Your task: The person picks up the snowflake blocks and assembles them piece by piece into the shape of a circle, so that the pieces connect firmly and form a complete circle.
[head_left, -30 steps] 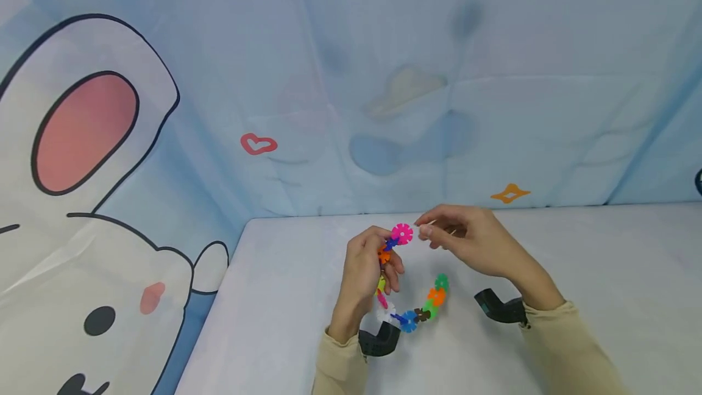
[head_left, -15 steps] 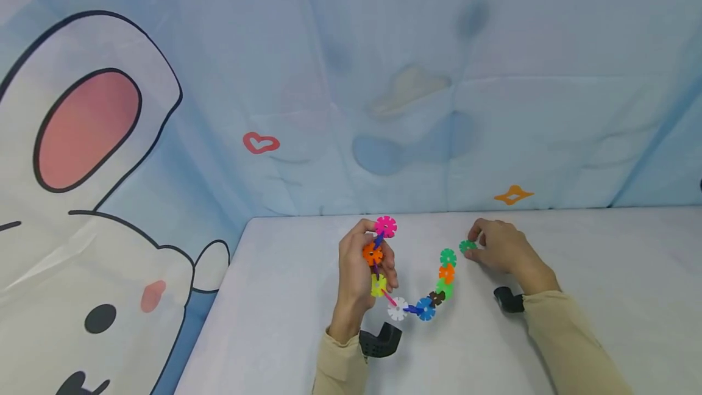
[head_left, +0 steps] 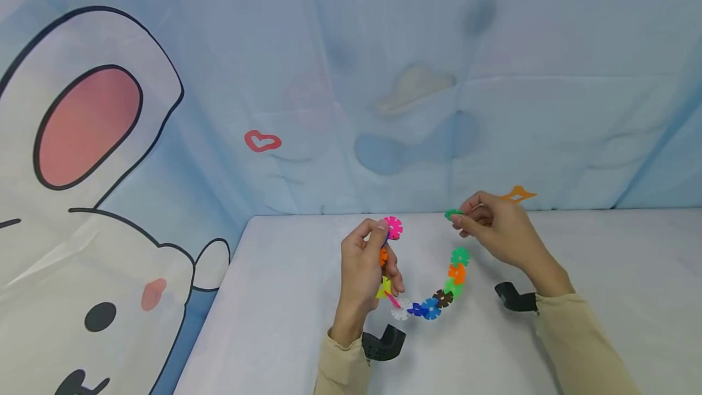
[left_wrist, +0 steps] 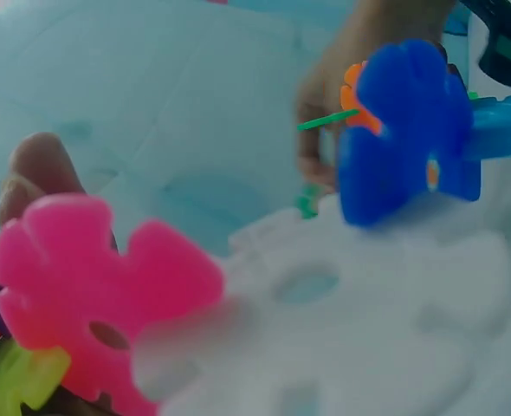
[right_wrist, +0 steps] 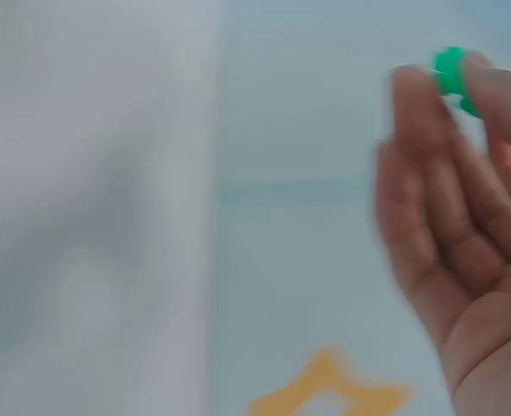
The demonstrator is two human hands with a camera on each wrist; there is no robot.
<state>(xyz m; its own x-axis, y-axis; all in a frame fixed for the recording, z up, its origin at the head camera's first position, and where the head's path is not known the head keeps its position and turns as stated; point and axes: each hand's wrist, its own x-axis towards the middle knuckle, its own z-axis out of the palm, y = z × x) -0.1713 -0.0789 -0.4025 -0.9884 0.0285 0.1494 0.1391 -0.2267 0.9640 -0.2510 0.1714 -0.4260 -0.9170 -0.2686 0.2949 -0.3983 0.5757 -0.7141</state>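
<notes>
My left hand (head_left: pixel 362 267) holds a chain of notched plastic snowflake discs by its upper end, where a pink disc (head_left: pixel 393 228) sticks out above the thumb. From there the chain curves down past yellow, white (head_left: pixel 402 309) and blue (head_left: pixel 431 308) discs, then up to a green end disc (head_left: pixel 460 256). Close up in the left wrist view are a pink disc (left_wrist: pixel 100 295), a blurred white one and a blue one (left_wrist: pixel 403 130). To the right, my right hand (head_left: pixel 501 233) pinches a single loose green disc (right_wrist: pixel 450 71) between thumb and fingertips, above the chain's green end.
A white-covered table (head_left: pixel 285 297) lies under both hands. Behind it hangs a light blue printed curtain (head_left: pixel 329 78), with a large cartoon figure at the left. Black wrist-worn devices (head_left: pixel 515 297) stick out beside each wrist.
My right hand went right to the table, came up with a green disc and has moved back left and up with it. The chain in my left hand swung slightly rightward.
</notes>
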